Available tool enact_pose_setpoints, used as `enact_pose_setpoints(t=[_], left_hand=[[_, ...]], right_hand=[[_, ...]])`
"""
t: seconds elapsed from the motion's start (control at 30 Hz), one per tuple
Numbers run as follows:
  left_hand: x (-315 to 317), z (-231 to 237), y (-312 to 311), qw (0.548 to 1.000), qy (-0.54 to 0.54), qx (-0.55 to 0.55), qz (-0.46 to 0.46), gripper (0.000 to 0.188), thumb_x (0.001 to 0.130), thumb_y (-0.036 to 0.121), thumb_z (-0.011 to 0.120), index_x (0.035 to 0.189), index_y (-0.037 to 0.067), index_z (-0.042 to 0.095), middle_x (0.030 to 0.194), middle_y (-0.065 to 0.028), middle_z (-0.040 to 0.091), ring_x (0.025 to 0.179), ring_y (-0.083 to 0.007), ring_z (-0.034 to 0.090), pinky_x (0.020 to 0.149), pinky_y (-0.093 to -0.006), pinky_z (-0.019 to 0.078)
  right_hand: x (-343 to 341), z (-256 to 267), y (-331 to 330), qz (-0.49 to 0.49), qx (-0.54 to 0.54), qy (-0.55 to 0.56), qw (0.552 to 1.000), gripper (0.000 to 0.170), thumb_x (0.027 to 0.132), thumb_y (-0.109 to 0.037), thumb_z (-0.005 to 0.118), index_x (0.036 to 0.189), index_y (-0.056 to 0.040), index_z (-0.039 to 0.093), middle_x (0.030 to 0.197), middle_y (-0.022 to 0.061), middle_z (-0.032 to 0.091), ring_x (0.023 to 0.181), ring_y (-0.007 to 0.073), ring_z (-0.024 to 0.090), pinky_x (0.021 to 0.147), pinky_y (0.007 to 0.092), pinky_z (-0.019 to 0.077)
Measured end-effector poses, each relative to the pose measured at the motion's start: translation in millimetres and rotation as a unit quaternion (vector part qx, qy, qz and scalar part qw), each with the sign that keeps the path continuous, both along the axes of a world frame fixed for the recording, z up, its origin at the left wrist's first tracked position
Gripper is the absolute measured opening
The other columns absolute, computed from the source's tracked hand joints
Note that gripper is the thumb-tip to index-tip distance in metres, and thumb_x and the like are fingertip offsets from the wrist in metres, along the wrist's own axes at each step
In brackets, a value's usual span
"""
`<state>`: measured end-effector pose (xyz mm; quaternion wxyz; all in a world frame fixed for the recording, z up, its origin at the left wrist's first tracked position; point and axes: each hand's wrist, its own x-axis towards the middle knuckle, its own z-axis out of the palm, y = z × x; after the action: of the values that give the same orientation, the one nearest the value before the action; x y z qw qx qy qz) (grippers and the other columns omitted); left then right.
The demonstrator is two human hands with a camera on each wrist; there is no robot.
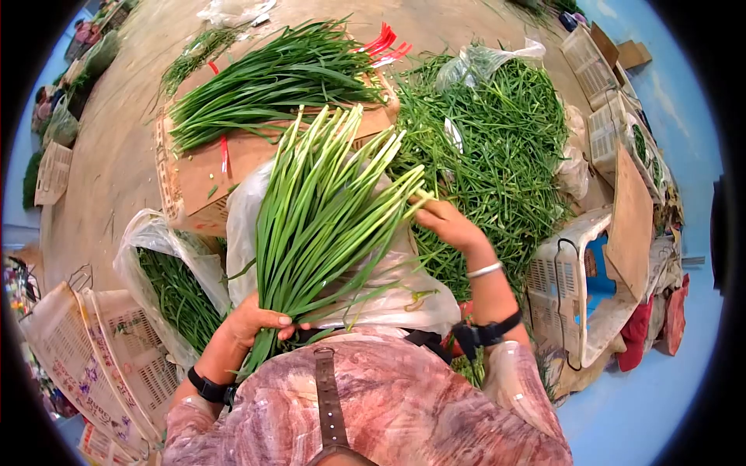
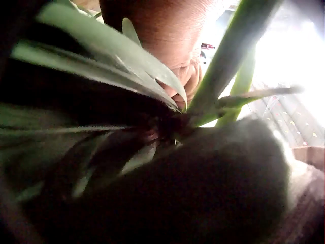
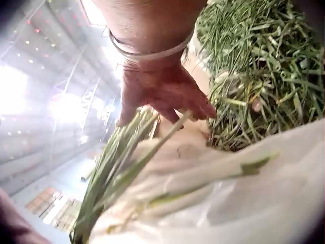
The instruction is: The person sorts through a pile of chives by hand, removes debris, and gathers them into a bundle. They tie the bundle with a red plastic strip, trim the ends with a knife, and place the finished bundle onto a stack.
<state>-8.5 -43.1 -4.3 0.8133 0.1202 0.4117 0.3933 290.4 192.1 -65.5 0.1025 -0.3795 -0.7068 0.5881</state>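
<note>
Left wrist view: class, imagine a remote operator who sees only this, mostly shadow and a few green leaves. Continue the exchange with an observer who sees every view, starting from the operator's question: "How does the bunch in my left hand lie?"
Observer: The bunch of green stalks fans out from the left hand, its pale ends pointing away from the person's body.

Operator: Is anything else at the bunch?

Observer: Yes, the right hand is at the pale ends on one side; I can't tell whether it pinches a stalk.

Operator: And what is beyond the bunch?

Observer: A cardboard box with another bundle of greens lying on top.
</note>
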Motion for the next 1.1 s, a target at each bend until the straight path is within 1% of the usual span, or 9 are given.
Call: enact_pose_setpoints(t=[0.17, 0.3, 0.4, 0.5, 0.63, 0.77, 0.93, 1.03, 1.1], left_hand=[[5, 11, -2, 0.994, 0.086, 0.053, -0.047, 0.041, 0.071, 0.006, 0.07, 0.107, -0.004, 0.054, 0.084, -0.0175, 0.063, 0.057, -0.0155, 0.056, 0.054, -0.0271, 0.0478], [8, 21, -6, 0.979, 0.158, 0.09, -0.091, 0.034, 0.076, 0.008, 0.068, 0.105, -0.003, 0.055, 0.084, -0.0133, 0.064, 0.064, -0.016, 0.059, 0.057, -0.0284, 0.0492], [7, 21, -11, 0.956, 0.237, 0.118, -0.126, 0.032, 0.077, 0.016, 0.069, 0.102, -0.001, 0.057, 0.084, -0.0103, 0.064, 0.072, -0.0162, 0.059, 0.063, -0.0304, 0.0493], [3, 22, -12, 0.871, 0.358, 0.279, -0.19, 0.029, 0.078, 0.015, 0.067, 0.101, 0.0, 0.058, 0.089, -0.0087, 0.064, 0.081, -0.0175, 0.058, 0.071, -0.0327, 0.048], [1, 28, -13, 0.76, 0.493, 0.305, -0.293, 0.026, 0.078, 0.014, 0.062, 0.099, -0.001, 0.057, 0.091, -0.0218, 0.059, 0.081, -0.0353, 0.056, 0.074, -0.0388, 0.0448], [7, 47, -7, 0.776, 0.495, 0.233, -0.313, 0.04, 0.077, 0.014, 0.062, 0.111, -0.002, 0.049, 0.087, -0.028, 0.058, 0.078, -0.0452, 0.056, 0.071, -0.0469, 0.0465], [0, 21, 0, 0.81, 0.393, 0.271, -0.342, 0.037, 0.08, 0.015, 0.062, 0.112, -0.001, 0.052, 0.105, -0.0225, 0.058, 0.092, -0.0316, 0.058, 0.081, -0.036, 0.0448], [1, 12, 6, 0.834, 0.337, 0.313, -0.306, 0.039, 0.082, 0.015, 0.061, 0.116, -0.002, 0.051, 0.108, -0.017, 0.06, 0.094, -0.0233, 0.056, 0.083, -0.0332, 0.0441], [-3, 17, 14, 0.859, 0.285, 0.237, -0.354, 0.041, 0.083, 0.011, 0.061, 0.12, -0.002, 0.049, 0.109, -0.0116, 0.059, 0.093, -0.0175, 0.053, 0.083, -0.0306, 0.0434]], right_hand=[[-70, 22, 16, -0.013, 0.085, 0.203, 0.975, 0.066, 0.084, -0.046, 0.057, 0.125, 0.0035, 0.043, 0.12, 0.0158, 0.052, 0.112, 0.0242, 0.048, 0.098, 0.0325, 0.0351], [-99, 46, 9, -0.087, -0.026, 0.276, 0.957, 0.075, 0.077, -0.053, 0.064, 0.122, 0.0036, 0.045, 0.114, 0.0116, 0.054, 0.104, 0.0203, 0.05, 0.093, 0.0319, 0.0378], [-118, 48, 5, -0.157, -0.212, 0.443, 0.857, 0.077, 0.072, -0.044, 0.073, 0.124, 0.002, 0.041, 0.114, 0.01, 0.055, 0.106, 0.0205, 0.051, 0.093, 0.0319, 0.0416], [-133, 53, 3, -0.163, -0.196, 0.521, 0.815, 0.091, 0.076, -0.049, 0.066, 0.14, -0.0021, 0.022, 0.137, 0.0111, 0.038, 0.119, 0.0246, 0.045, 0.099, 0.0358, 0.0393], [-122, 33, 8, -0.161, -0.354, 0.552, 0.738, 0.092, 0.071, -0.052, 0.068, 0.136, -0.0013, 0.027, 0.133, 0.0169, 0.042, 0.117, 0.0313, 0.047, 0.099, 0.0461, 0.0398], [-108, 46, 3, -0.098, -0.404, 0.563, 0.714, 0.099, 0.061, -0.052, 0.076, 0.136, -0.0081, 0.029, 0.136, 0.032, 0.028, 0.117, 0.0408, 0.044, 0.092, 0.0481, 0.0459], [-92, 35, 10, -0.103, -0.398, 0.588, 0.697, 0.095, 0.067, -0.042, 0.077, 0.139, -0.0095, 0.024, 0.129, 0.0162, 0.042, 0.111, 0.033, 0.05, 0.084, 0.0488, 0.0513], [-87, 35, 12, -0.073, -0.367, 0.609, 0.699, 0.071, 0.077, -0.027, 0.071, 0.136, -0.0096, 0.036, 0.093, 0.0015, 0.056, 0.084, 0.0196, 0.05, 0.079, 0.0433, 0.048], [-84, 28, 9, -0.072, -0.384, 0.627, 0.674, 0.062, 0.077, -0.027, 0.07, 0.13, -0.0107, 0.044, 0.09, 0.0039, 0.056, 0.084, 0.0204, 0.049, 0.079, 0.0443, 0.0472]])
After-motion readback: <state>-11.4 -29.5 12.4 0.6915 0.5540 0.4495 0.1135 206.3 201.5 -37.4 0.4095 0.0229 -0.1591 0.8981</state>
